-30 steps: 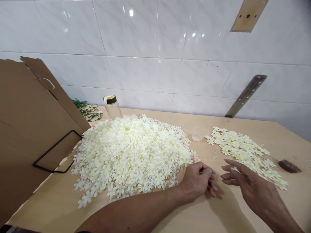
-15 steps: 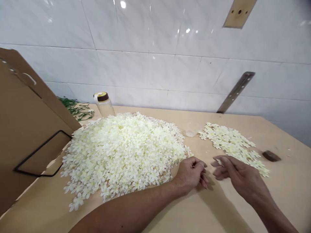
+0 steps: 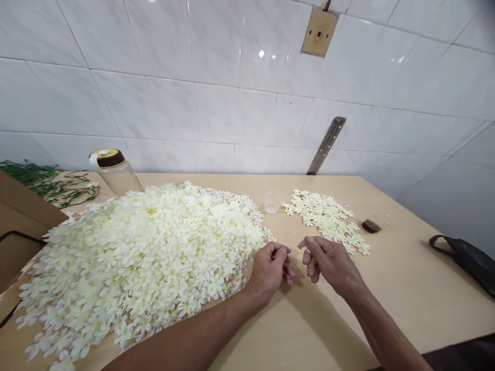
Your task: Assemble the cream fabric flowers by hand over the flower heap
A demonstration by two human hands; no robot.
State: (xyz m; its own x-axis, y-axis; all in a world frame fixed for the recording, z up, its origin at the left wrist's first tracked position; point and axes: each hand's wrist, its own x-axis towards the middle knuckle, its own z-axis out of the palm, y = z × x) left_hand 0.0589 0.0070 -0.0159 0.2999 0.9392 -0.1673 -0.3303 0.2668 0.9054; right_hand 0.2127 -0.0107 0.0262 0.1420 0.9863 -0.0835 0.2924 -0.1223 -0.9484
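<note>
A big heap of white and pale yellow artificial flowers spreads over the left and middle of the table. At its right edge is my left hand, thumb and fingers curled together; what they hold, if anything, is hidden. A short gap separates it from my right hand, whose thumb is pressed toward the forefinger, with a tiny pale bit at the fingertips that I cannot make out. Just beyond the right hand lies a smaller, flatter spread of the same flowers. A small clear plastic cup stands between the two groups.
A clear bottle with a brown and yellow lid stands behind the heap. Green stems lie at the back left, beside a cardboard box. On the right are a small dark brown piece and a black object with a loop.
The view has turned to the right, so the scene sits further left and the black looped object shows. Both hands remain close together beside the heap, with fingers still curled.
</note>
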